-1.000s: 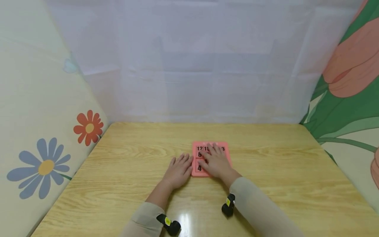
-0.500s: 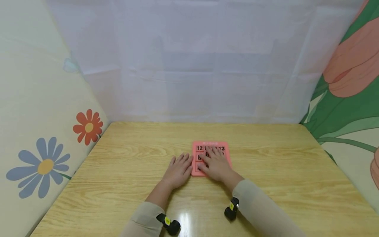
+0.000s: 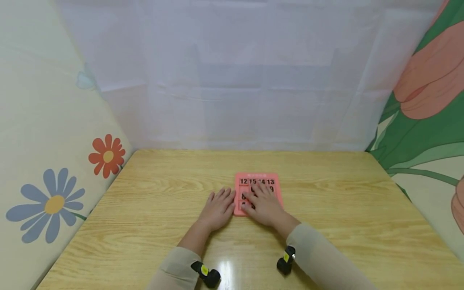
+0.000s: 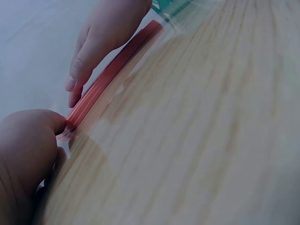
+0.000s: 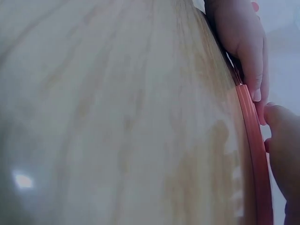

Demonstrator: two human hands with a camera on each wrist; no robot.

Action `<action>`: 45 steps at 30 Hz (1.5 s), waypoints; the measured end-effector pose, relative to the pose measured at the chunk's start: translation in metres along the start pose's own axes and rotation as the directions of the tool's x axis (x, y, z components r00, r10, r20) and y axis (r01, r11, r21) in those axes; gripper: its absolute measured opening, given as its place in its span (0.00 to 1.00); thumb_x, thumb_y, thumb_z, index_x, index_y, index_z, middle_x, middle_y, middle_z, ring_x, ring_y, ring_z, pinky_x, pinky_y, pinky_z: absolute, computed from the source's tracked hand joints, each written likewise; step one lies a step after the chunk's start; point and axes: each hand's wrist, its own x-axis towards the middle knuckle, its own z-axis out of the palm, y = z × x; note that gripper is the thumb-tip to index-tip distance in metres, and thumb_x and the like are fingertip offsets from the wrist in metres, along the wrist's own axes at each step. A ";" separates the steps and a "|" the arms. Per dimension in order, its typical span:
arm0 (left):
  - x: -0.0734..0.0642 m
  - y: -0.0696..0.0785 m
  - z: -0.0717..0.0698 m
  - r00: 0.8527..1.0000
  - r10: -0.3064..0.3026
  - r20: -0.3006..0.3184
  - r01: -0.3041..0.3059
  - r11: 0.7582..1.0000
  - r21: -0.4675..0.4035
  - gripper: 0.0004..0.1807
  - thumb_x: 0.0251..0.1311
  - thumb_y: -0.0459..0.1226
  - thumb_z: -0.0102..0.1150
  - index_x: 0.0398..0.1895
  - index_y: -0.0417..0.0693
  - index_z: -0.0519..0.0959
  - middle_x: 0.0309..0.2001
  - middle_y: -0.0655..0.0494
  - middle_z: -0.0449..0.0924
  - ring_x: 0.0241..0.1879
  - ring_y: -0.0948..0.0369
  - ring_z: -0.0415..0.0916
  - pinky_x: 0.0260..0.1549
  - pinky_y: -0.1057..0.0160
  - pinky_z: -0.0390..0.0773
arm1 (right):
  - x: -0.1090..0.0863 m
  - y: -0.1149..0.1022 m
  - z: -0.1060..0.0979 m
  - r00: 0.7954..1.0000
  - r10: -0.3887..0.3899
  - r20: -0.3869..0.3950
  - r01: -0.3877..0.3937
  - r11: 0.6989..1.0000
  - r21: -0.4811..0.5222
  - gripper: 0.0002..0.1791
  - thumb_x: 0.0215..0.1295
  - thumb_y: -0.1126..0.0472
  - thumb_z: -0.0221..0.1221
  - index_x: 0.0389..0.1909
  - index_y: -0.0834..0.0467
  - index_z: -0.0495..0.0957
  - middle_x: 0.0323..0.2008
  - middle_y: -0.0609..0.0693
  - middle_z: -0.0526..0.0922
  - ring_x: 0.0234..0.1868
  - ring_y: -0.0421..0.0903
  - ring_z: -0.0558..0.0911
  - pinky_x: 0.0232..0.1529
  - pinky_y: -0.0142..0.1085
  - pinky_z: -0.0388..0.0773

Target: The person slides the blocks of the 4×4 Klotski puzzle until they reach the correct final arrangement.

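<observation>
A pink number slide puzzle (image 3: 237, 209) lies flat on the table, black numerals on its tiles. Its top row reads 12, 15, 14, 13. Below the 12 a bare slot shows, with the 8 tile under it. My left hand (image 3: 218, 209) rests beside the puzzle with fingers extended, its thumb at the puzzle's left edge. Over the tiles lies my right hand (image 3: 266, 205), fingers spread and touching them; it hides much of the middle and lower right. In the left wrist view the puzzle's side (image 4: 112, 70) shows under the right hand.
The wood-grain table (image 3: 145, 225) reaches back to a white cloth backdrop (image 3: 232, 80). Flower-printed cloths stand at the left (image 3: 32, 121) and the right (image 3: 427, 141). A black wrist camera (image 3: 210, 276) sits on the left sleeve, another (image 3: 286, 261) on the right.
The 8 tile has slid down toward me, and a bare slot has opened above it. My right hand and forearm have shifted slightly nearer and right; my left hand stays put.
</observation>
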 end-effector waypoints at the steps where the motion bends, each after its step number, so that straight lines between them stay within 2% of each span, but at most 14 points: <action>1: 0.000 0.000 0.000 1.000 0.001 -0.003 -0.001 1.000 -0.002 0.28 0.75 0.44 0.40 0.73 0.43 0.62 0.75 0.42 0.58 0.76 0.44 0.50 0.75 0.39 0.44 | 0.000 0.000 0.000 1.000 -0.003 -0.002 0.003 1.000 0.002 0.32 0.75 0.37 0.40 0.73 0.47 0.63 0.77 0.55 0.54 0.79 0.57 0.46 0.79 0.52 0.43; 7: -0.001 -0.001 0.000 1.000 -0.003 -0.008 0.003 1.000 -0.001 0.27 0.75 0.43 0.40 0.73 0.43 0.63 0.75 0.42 0.58 0.76 0.44 0.51 0.75 0.39 0.45 | 0.000 0.000 -0.001 1.000 -0.002 -0.010 0.003 0.999 0.044 0.32 0.74 0.36 0.41 0.72 0.47 0.66 0.77 0.57 0.54 0.79 0.58 0.46 0.78 0.54 0.44; 15: 0.000 0.000 0.000 1.000 -0.005 0.003 0.005 1.000 -0.006 0.28 0.75 0.44 0.40 0.74 0.44 0.62 0.75 0.42 0.58 0.76 0.44 0.50 0.75 0.39 0.44 | 0.016 0.010 -0.001 0.998 0.055 -0.037 -0.054 0.998 0.025 0.33 0.76 0.39 0.40 0.75 0.50 0.60 0.78 0.57 0.52 0.79 0.59 0.47 0.78 0.55 0.43; 21: -0.001 -0.001 0.000 1.000 -0.015 0.010 0.016 1.000 -0.016 0.28 0.75 0.45 0.39 0.74 0.44 0.61 0.75 0.43 0.57 0.77 0.45 0.49 0.75 0.40 0.43 | 0.029 0.009 -0.007 0.993 0.119 0.009 -0.119 0.992 0.035 0.33 0.76 0.38 0.39 0.75 0.48 0.58 0.79 0.56 0.48 0.79 0.58 0.44 0.78 0.55 0.42; 32: 0.000 -0.001 0.000 1.000 -0.014 0.009 0.014 1.000 -0.016 0.28 0.75 0.46 0.39 0.74 0.46 0.61 0.76 0.44 0.56 0.77 0.46 0.49 0.75 0.40 0.43 | 0.042 0.007 -0.009 0.984 0.167 0.062 -0.168 0.986 0.006 0.34 0.75 0.36 0.37 0.76 0.47 0.56 0.79 0.55 0.45 0.80 0.56 0.41 0.79 0.53 0.41; 45: -0.001 0.001 -0.001 1.000 -0.003 -0.006 0.003 1.000 -0.010 0.27 0.75 0.44 0.40 0.73 0.43 0.63 0.74 0.42 0.58 0.76 0.44 0.51 0.75 0.39 0.45 | 0.028 0.005 -0.009 0.994 0.099 0.039 -0.099 0.995 -0.011 0.34 0.75 0.36 0.38 0.75 0.48 0.59 0.78 0.54 0.49 0.79 0.57 0.44 0.78 0.55 0.41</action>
